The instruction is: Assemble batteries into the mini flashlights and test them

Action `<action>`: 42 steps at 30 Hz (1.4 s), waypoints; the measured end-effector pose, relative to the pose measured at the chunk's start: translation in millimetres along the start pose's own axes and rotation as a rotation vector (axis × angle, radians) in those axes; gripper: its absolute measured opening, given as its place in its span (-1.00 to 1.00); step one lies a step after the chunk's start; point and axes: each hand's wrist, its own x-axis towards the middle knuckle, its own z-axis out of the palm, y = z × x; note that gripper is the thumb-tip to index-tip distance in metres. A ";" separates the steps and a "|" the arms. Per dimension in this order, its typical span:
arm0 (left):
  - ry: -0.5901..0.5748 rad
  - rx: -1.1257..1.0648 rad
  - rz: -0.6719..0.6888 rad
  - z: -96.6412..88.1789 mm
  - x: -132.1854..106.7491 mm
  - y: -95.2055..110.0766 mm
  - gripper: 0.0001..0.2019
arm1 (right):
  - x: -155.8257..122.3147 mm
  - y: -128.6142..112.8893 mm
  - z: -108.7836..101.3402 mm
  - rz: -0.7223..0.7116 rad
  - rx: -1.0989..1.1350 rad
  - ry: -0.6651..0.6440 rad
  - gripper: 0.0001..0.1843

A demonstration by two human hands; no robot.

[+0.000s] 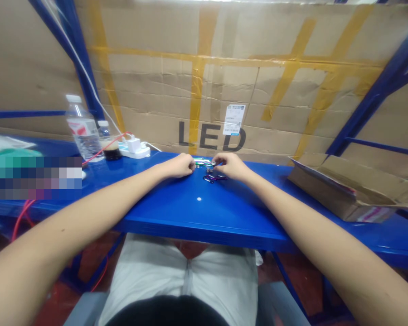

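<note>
where both hands [180,165] [231,166] meet, clips [212,177] lie mid-table [224,213].

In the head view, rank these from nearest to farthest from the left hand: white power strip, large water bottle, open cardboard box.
From the left hand:
1. White power strip, just to its left along the bench's back edge.
2. Large water bottle, farther left.
3. Open cardboard box, far right, beyond the right hand.

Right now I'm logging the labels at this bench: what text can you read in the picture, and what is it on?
"LED": big dark letters on the cardboard sheet behind the blue table.
White sticker above those letters: print too small to read.
Water bottle label: blurred, unreadable.
Open cardboard box at right: edge print unreadable.
</note>
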 end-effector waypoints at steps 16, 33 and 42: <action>0.469 -0.136 0.360 1.3 -9.0 49.5 -0.87 | -0.7 -13.4 2.8 -0.061 0.121 -0.046 -0.86; 0.517 -0.249 0.185 2.6 -2.8 42.0 -0.83 | -2.5 -20.1 4.1 0.034 0.333 -0.032 -0.84; 0.403 -0.620 -0.051 4.2 1.9 38.7 -0.86 | -4.2 -30.0 13.1 0.067 0.382 0.078 -0.69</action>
